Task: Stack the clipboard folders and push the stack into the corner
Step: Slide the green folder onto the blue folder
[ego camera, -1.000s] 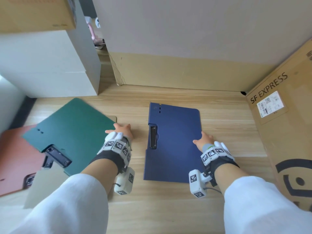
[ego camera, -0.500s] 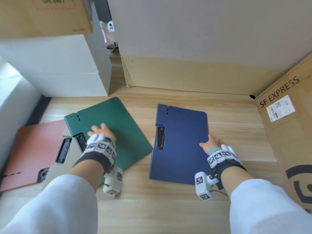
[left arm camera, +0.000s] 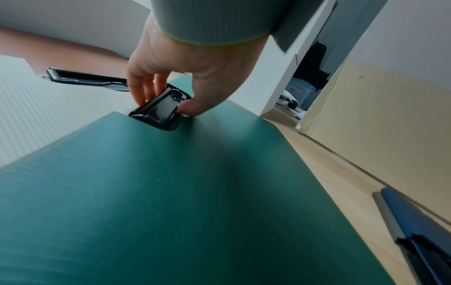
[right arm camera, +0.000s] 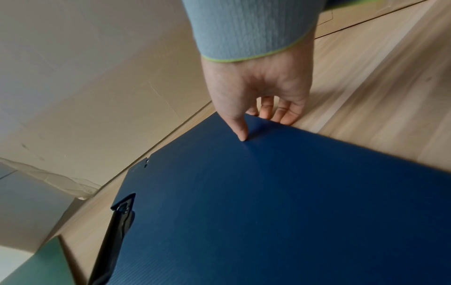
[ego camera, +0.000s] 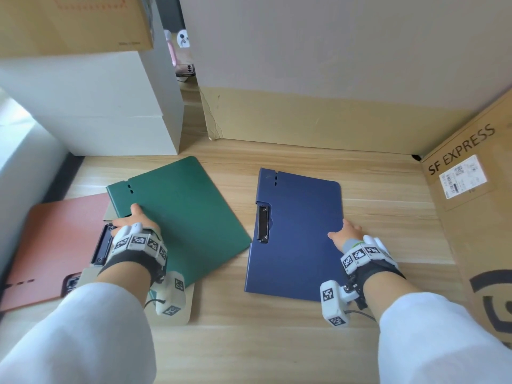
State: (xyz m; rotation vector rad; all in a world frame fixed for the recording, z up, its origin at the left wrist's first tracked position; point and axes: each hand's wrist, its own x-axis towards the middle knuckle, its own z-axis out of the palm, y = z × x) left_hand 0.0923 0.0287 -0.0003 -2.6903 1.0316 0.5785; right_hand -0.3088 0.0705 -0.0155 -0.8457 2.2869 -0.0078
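A green clipboard folder (ego camera: 188, 212) lies at centre-left, partly over a beige folder (ego camera: 182, 309) and next to a red-brown folder (ego camera: 55, 245). My left hand (ego camera: 133, 220) is at its clip side. In the left wrist view, thumb and fingers pinch the black clip (left arm camera: 158, 110) of the green folder (left arm camera: 171, 192). A blue folder (ego camera: 299, 231) lies flat at centre-right, apart from the green one. My right hand (ego camera: 343, 234) holds its right edge. In the right wrist view the thumb presses on the blue cover (right arm camera: 268, 202) and the fingers (right arm camera: 280, 117) curl under the edge.
A cardboard wall (ego camera: 318, 115) closes the back and an SF EXPRESS box (ego camera: 476, 217) closes the right; they meet in a corner (ego camera: 415, 157). White boxes (ego camera: 97, 106) with a cardboard box (ego camera: 74, 20) on top stand at back left. Bare wood surface (ego camera: 277, 342) lies in front.
The green folder has turned and shifted right, toward the blue one. My left hand moved from its right corner to its clip side. My right hand stays on the blue folder's edge.
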